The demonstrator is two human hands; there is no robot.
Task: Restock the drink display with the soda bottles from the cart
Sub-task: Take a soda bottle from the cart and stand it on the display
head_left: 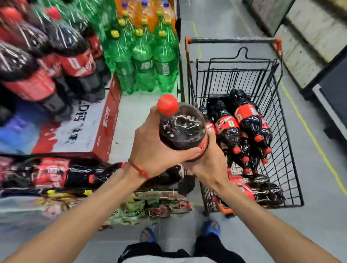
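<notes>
Nearest to the camera, two feet in blue slippers (211, 227) stand on the grey floor (319, 234). Above them both bare arms reach forward and meet on one cola bottle (182, 129) with a red cap (167, 104) on top. It is held in the air with the cap up, between the drink display and the cart. The left hand (153, 149), with a red string bracelet (139, 170) at the wrist, grips the bottle from the left side, its fingers curled round the body at the red label. The right hand (209, 165) grips it lower, from the right and from below. Just right of the hands stands the wire cart (232, 39), and in it lie the stock bottles (245, 121) — dark, with red labels, piled on each other, most caps pointing toward the person. On the left, low down, wrapped cola packs (52, 173) lie on a lower shelf, and below them are coloured snack packets (161, 206). Higher up, a red and white carton (101, 126) carries the dark display bottles (68, 62), which are much blurred. Further back stand green bottles (144, 61) with yellow caps — behind them orange bottles (144, 10) with blue caps. A yellow line (314, 142) runs on the floor right of the cart.
</notes>
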